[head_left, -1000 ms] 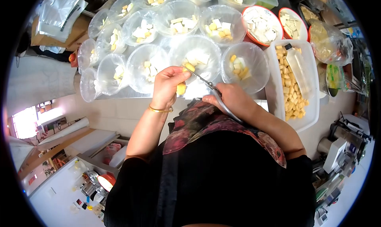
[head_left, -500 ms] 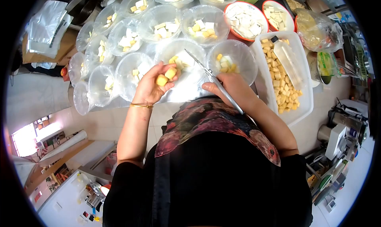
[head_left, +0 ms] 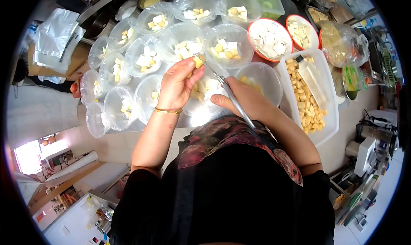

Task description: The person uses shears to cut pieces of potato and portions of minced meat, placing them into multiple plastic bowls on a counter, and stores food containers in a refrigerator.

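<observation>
Yellow chunky food piece (head_left: 198, 62) sat just above frame centre, pinched in the left hand's (head_left: 177, 82) fingertips; a second yellow bit showed lower in the same grip. Silver metal scissors (head_left: 220, 79) met the piece from the right; couldn't tell how deep the blades sat. Right hand (head_left: 244, 99) was wrapped round the handles. Hands apart, near each other.

My read on cutting well: hold the piece at its far end, fingertips clear of the blade line. Seat it deeper between the blades than the tips, since tips probably slip on a rounded face. Squeeze steadily, piece over the clear film-lined round bowl (head_left: 209, 104) below the hands, so bits land inside.

Similar clear bowls filled the upper left and upper centre, on the shiny metal table (head_left: 188, 120). White rectangular plastic tub (head_left: 331, 112) of yellow pieces stood at right, clear black-capped bottle (head_left: 311, 80) lying in it. Red-rimmed round bowl (head_left: 259, 55) of white slabs: upper right.
</observation>
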Tool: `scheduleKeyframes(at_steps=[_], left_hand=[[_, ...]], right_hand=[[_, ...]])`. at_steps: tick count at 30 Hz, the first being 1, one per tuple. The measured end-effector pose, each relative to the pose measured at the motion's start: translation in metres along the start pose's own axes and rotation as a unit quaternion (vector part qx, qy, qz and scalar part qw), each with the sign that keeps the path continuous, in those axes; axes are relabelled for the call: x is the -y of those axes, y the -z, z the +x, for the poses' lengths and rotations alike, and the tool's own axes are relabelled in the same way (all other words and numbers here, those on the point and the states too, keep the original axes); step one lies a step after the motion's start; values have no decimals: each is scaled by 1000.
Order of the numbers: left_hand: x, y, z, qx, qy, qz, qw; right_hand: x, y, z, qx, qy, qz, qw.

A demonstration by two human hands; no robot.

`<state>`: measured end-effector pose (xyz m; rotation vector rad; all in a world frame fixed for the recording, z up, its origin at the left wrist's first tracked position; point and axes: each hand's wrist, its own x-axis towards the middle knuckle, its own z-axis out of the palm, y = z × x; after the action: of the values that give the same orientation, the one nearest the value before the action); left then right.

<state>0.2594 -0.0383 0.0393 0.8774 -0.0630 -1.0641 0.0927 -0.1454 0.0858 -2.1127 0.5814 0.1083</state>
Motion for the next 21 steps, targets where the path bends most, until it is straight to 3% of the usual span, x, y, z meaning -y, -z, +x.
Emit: scheduleKeyframes(at_steps=[7,16,21], left_hand=[[-22,21,24,-34,-30,0,999],[-46,51,53,-54,-54,53,996],[-50,58,65,-73,-50,94,992]], right_hand=[[12,-14,49,21,8,-39,999],[22,-30,84,-60,41,-40,997],[18,-34,94,-55,46,-32,997]])
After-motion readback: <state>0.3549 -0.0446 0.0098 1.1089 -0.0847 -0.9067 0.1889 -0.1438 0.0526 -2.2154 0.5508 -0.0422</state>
